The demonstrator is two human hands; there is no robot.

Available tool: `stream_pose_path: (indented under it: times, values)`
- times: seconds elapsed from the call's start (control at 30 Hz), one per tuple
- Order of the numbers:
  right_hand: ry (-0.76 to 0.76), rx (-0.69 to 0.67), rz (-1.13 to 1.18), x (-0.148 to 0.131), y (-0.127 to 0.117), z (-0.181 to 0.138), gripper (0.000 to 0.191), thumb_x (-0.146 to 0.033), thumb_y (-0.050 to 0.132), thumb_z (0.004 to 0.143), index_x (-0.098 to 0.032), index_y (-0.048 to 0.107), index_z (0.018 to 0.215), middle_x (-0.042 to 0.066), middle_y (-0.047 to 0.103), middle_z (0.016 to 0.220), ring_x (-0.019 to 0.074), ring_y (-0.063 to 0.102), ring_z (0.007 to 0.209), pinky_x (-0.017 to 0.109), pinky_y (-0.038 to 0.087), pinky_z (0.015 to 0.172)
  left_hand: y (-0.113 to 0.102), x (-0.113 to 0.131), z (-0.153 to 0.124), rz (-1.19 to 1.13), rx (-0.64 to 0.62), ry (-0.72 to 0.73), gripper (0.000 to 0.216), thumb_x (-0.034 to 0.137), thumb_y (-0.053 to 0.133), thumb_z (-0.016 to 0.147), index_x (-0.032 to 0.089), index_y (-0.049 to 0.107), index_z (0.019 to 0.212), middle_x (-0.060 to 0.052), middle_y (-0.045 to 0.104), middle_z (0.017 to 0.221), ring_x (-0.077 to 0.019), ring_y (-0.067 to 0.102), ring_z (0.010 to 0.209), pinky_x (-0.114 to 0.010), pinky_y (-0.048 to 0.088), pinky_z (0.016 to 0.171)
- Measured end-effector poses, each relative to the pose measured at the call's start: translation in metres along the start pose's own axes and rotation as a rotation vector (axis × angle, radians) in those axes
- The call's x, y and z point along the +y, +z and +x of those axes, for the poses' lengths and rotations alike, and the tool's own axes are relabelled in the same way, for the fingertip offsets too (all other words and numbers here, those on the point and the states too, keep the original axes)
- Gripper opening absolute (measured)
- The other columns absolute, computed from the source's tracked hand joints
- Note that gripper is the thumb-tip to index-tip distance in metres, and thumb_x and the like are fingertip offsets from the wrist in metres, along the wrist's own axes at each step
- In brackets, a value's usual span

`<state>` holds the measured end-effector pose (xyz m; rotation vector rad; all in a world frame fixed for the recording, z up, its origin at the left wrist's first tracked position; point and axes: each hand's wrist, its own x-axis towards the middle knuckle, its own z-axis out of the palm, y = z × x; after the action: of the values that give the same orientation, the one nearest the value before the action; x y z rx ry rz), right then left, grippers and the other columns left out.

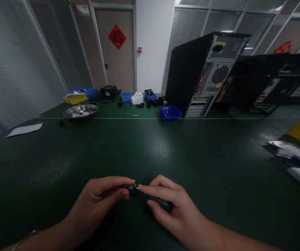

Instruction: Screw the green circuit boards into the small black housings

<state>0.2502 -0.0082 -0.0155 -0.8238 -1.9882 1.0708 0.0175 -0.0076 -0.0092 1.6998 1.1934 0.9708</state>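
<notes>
Between the thumb and fingers of my left hand [100, 197] is a small black part with a green circuit board [131, 189]. My right hand [177, 205] is closed round a slim dark-handled tool [161, 203], its index finger stretched along it. The tool's thin, shiny tip meets or nearly meets the right end of the small part; whether it touches I cannot tell. Its exact kind is unclear, since fingers cover much of it. Both hands are above the near part of the green table [150, 150].
Farther back stand a steel bowl [80, 117], a yellow tray [75, 98], a blue bin [170, 113], a white plastic housing [137, 98] and a black power box [108, 91]. A computer tower [189, 69] rises at right. Paper [24, 129] lies at left.
</notes>
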Motion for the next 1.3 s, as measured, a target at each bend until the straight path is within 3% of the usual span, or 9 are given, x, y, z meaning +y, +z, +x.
stream_pose_path:
  times: [0.27,0.6,0.67,0.77,0.83,0.9,1.03,1.17,1.3]
  values:
    - [-0.001,-0.026,-0.030,-0.001,-0.002,-0.001,0.044,-0.008,0.056,0.087,-0.025,0.065,0.127,0.006,0.060,0.096,0.0172,0.061,0.086,0.029,0.049,0.073,-0.002,-0.004,0.000,0.092,-0.020,0.040,0.021,0.022,0.067,0.084,0.029,0.078,0.100,0.000,0.080,0.091,-0.0183,0.074,0.078,-0.022,0.058,0.073]
    - [-0.031,-0.003,0.014,-0.006,-0.005,-0.002,0.040,-0.009,0.058,0.089,-0.025,0.066,0.125,0.006,0.063,0.096,0.0174,0.062,0.085,0.030,0.050,0.074,-0.007,-0.003,0.003,0.041,-0.136,0.062,0.020,0.020,0.058,0.090,0.025,0.076,0.099,-0.001,0.076,0.085,-0.0161,0.069,0.073,-0.021,0.054,0.066]
    - [-0.077,0.106,0.003,-0.004,-0.007,-0.005,0.039,-0.011,0.057,0.091,-0.027,0.065,0.126,0.006,0.062,0.096,0.0178,0.061,0.086,0.031,0.050,0.075,-0.009,-0.001,0.004,0.090,-0.205,0.096,0.022,0.016,0.057,0.091,0.024,0.075,0.099,-0.001,0.074,0.084,-0.0161,0.068,0.075,-0.021,0.053,0.068]
    - [-0.086,0.423,0.011,0.001,-0.011,-0.011,0.040,-0.015,0.052,0.096,-0.034,0.056,0.131,0.004,0.058,0.103,0.0184,0.059,0.091,0.032,0.049,0.079,-0.010,0.003,0.005,0.180,-0.363,0.178,0.024,0.013,0.054,0.092,0.024,0.073,0.102,-0.003,0.072,0.089,-0.0168,0.067,0.082,-0.024,0.051,0.074]
    - [-0.041,0.600,0.067,0.006,-0.012,-0.013,0.042,-0.021,0.046,0.099,-0.035,0.045,0.139,0.006,0.055,0.110,0.0177,0.059,0.085,0.031,0.050,0.072,-0.010,0.005,0.005,0.239,-0.458,0.231,0.024,0.013,0.053,0.094,0.024,0.072,0.105,-0.004,0.070,0.093,-0.0179,0.064,0.087,-0.027,0.050,0.078]
    - [0.014,0.575,0.057,0.009,-0.011,-0.012,0.040,-0.024,0.047,0.100,-0.032,0.046,0.139,0.007,0.056,0.112,0.0179,0.059,0.081,0.031,0.051,0.068,-0.009,0.007,0.006,0.295,-0.511,0.269,0.024,0.014,0.054,0.094,0.024,0.072,0.107,-0.005,0.068,0.095,-0.0190,0.061,0.091,-0.028,0.048,0.081]
    - [-0.006,0.340,-0.003,0.006,-0.008,-0.006,0.032,-0.021,0.051,0.097,-0.031,0.057,0.128,0.006,0.060,0.107,0.0204,0.059,0.094,0.033,0.049,0.083,-0.009,0.007,0.008,0.358,-0.533,0.280,0.028,0.013,0.054,0.094,0.028,0.070,0.111,-0.006,0.064,0.104,-0.0202,0.057,0.098,-0.029,0.047,0.085]
    - [-0.055,0.238,-0.008,0.001,-0.008,-0.003,0.033,-0.017,0.049,0.097,-0.030,0.058,0.126,0.004,0.061,0.106,0.0190,0.059,0.098,0.031,0.048,0.086,-0.009,0.010,0.006,0.362,-0.449,0.282,0.035,0.014,0.051,0.094,0.029,0.062,0.123,-0.007,0.060,0.115,-0.0221,0.055,0.104,-0.032,0.048,0.089]
    - [0.011,0.208,-0.072,0.005,-0.009,-0.003,0.034,-0.018,0.052,0.096,-0.027,0.056,0.128,0.006,0.061,0.107,0.0201,0.059,0.098,0.032,0.048,0.087,-0.006,0.017,-0.001,0.435,-0.381,0.230,0.020,0.034,0.064,0.088,0.024,0.066,0.105,-0.007,0.062,0.102,-0.0233,0.058,0.091,-0.031,0.051,0.080]
